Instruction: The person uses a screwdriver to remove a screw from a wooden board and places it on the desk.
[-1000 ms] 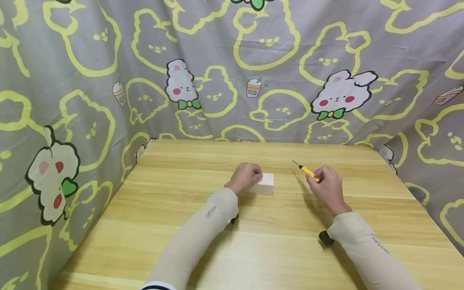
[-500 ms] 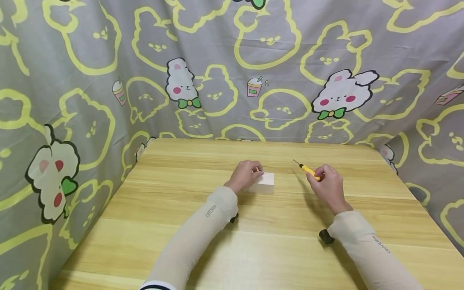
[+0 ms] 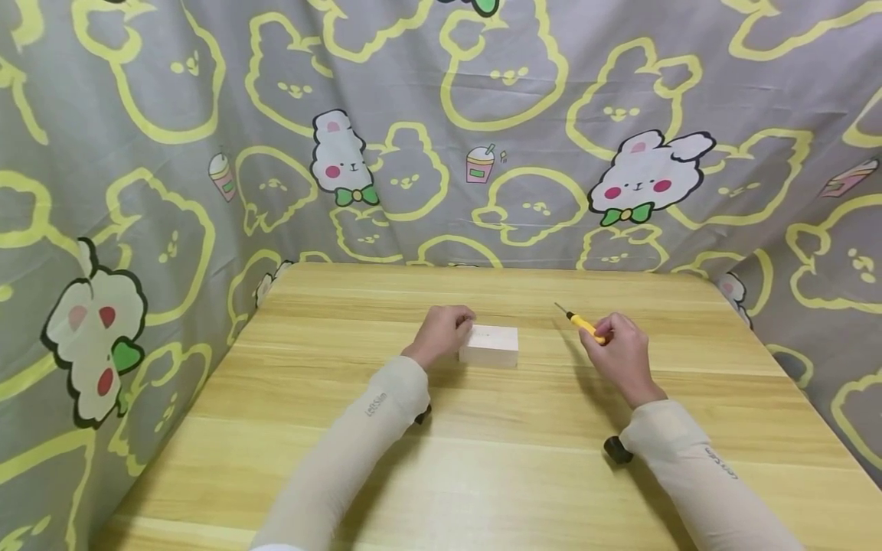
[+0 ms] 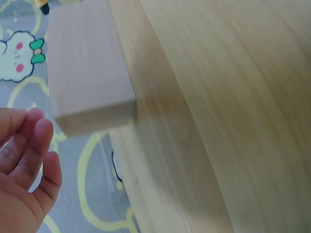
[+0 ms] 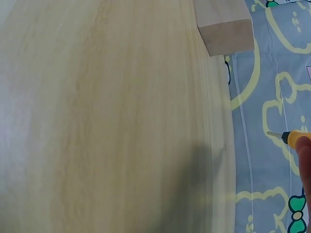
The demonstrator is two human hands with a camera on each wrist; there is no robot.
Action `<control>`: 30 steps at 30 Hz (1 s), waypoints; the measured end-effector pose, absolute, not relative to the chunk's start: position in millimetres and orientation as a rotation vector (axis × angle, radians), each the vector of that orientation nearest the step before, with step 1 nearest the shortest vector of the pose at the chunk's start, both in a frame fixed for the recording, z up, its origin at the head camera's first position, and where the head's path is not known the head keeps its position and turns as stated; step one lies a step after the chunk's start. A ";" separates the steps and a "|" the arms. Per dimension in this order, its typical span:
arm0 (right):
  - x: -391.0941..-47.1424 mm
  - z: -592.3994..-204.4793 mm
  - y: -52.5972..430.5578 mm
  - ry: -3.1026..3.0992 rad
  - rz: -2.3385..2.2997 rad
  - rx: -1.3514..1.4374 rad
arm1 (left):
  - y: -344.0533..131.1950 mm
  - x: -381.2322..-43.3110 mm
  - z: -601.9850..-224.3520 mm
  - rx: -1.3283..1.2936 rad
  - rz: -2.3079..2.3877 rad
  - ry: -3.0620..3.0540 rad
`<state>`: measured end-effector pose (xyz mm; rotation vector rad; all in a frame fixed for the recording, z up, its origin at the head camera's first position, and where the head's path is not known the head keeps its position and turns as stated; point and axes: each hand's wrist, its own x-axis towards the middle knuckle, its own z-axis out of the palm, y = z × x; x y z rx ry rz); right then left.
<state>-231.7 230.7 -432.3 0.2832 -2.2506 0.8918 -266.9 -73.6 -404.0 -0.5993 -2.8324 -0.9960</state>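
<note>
A pale rectangular wooden block [image 3: 498, 352] lies on the table, with small faint marks on its top. My left hand [image 3: 439, 333] is beside the block's left end. In the left wrist view the left hand [image 4: 24, 170] has its fingers loosely bent, the thumb close to the index fingertip, and no object shows between them. To the right of the block, my right hand [image 3: 618, 353] grips a small screwdriver [image 3: 586, 327] by its yellow handle, above the table. Its thin metal shaft points forward and left. The right wrist view shows the screwdriver's tip [image 5: 273, 133] apart from the block [image 5: 226, 36].
The wood-grain table [image 3: 482, 474] extends around both hands. Behind it and along its sides hangs a grey curtain [image 3: 413, 99] with yellow outlines and cartoon rabbits. Black devices, such as the one at the right wrist [image 3: 618, 450], sit under both cuffs.
My left hand has moved left from over the block to its left end, uncovering more of its top. The right hand with the screwdriver has stayed nearly still.
</note>
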 end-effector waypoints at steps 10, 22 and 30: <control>-230.7 -430.6 232.3 -2.277 0.869 0.263 | -100.5 -266.9 -401.3 -0.552 -0.975 -2.867; -228.4 -432.8 235.1 -2.340 0.832 0.233 | -122.8 -264.4 -404.5 -0.536 -0.889 -2.914; -228.0 -434.0 236.3 -2.382 0.813 0.223 | -128.2 -263.4 -408.2 -0.521 -0.837 -3.011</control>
